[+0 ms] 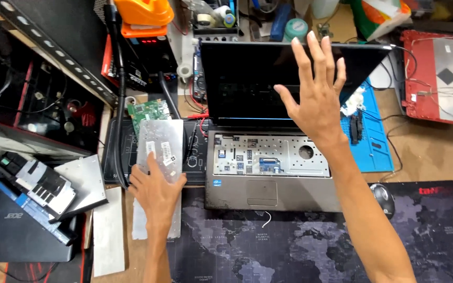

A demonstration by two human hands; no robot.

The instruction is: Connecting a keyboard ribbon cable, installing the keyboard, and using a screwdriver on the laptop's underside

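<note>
At the centre of the frame sits an opened laptop (268, 162) with its keyboard removed, so the silver metal tray with small connectors and 1 round hole shows above the touchpad. Its dark screen (268, 84) stands upright in the upper middle.

The right hand (315, 99) is spread wide in front of the screen's right part, all fingers splayed and holding nothing; whether it touches the glass cannot be told. The left hand (155, 191), in the lower left centre, lies flat on a long silver keyboard panel (158, 152) turned back side up, with white stickers showing, fingers pressing on its lower part rather than gripping it. The panel lies just left of the laptop, across a black mat and the counter (431, 152). A green circuit board (150, 111) peeks out at its upper end.

As a judgement, the panel is thin and will flex, so it handles best supported along its length, kept clear of the circuit board, and lifted without dragging across the open tray's connectors.

A dark mouse (383, 199) rests at the right on a desk pad printed with a world map (289, 246). A blue work mat (373, 141) lies right of the screen, and a red laptop lid (439, 78) sits at the upper right.
</note>
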